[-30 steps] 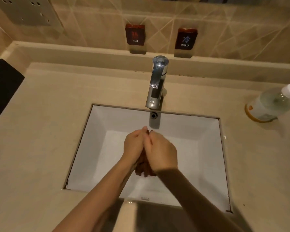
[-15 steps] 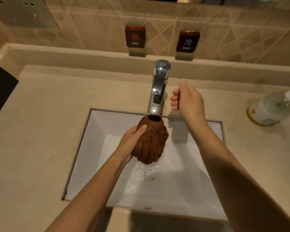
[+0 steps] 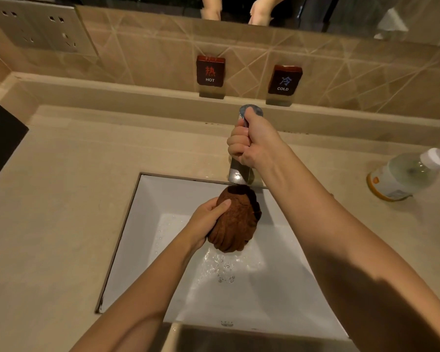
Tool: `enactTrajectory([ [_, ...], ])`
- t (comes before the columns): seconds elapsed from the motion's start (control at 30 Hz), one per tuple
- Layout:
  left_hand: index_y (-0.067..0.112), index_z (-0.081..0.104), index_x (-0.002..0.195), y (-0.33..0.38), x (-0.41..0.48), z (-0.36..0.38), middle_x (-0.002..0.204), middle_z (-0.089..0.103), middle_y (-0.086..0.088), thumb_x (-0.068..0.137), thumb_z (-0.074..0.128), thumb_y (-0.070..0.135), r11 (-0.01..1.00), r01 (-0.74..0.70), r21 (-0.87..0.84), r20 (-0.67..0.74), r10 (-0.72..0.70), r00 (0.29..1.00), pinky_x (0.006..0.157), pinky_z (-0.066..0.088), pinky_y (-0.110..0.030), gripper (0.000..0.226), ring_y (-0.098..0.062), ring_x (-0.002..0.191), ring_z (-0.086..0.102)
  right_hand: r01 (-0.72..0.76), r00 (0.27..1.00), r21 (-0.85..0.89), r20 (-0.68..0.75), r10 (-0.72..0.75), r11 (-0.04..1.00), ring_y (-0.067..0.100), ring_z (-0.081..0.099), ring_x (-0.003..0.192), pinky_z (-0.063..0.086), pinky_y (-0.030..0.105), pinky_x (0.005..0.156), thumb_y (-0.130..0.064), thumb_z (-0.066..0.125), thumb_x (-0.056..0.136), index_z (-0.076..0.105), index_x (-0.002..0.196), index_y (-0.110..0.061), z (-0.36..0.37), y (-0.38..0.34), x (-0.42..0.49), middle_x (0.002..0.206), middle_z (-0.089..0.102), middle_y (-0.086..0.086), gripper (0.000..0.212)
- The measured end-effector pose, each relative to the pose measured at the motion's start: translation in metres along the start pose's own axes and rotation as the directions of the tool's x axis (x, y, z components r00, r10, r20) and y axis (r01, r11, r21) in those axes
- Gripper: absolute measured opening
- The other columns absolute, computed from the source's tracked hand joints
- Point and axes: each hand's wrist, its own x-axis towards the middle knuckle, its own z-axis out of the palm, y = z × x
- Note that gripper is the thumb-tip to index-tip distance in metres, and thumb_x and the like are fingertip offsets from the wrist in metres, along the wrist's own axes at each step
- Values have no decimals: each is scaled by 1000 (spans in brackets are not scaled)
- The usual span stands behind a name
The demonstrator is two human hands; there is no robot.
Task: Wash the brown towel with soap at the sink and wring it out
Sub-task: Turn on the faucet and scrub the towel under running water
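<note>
Towel, brown and bunched into a tight ball, sits right under the faucet spout, touching or nearly touching its tip, above the white sink. The left hand has its fingers wrapped closed around the towel's left side, holding it up off the basin floor. Below it, water and bubbles spatter on the basin.

The right hand, which half a second ago hung loose beside the faucet, has now closed its fingers around the faucet's upper body and lever. A second ago both hands were pressed together on the towel low in the basin. So the squeezing has paused and the person seems to be working the tap, either to start a rinse or to shut the water off; whether a stream is running is hidden by the towel.

On the desk well to the right of the faucet lies a soap bottle, untouched. Behind the faucet, HOT and COLD signs hang on the wall.
</note>
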Motion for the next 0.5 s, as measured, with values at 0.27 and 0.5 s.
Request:
enactTrajectory([
  [0.27, 16, 64, 115, -3, 5, -8, 118, 67, -10, 92, 58, 27, 997, 1, 78, 11, -2, 1000, 86, 52, -24, 26, -21, 106, 63, 18, 997, -24, -69, -19, 1000, 6, 18, 27, 10, 10, 31, -50, 37, 95, 35, 55, -17, 6, -2, 4, 36, 27, -6, 52],
  [0.5, 20, 65, 111, -6, 5, -10, 116, 67, -9, 93, 57, 28, 999, 2, 32, 33, -3, 999, 90, 51, -29, 22, -23, 108, 63, 4, 995, -18, -102, -6, 1000, 6, 18, 27, 9, 11, 33, -46, 39, 96, 31, 54, -19, 10, -6, 5, 35, 24, -7, 51],
])
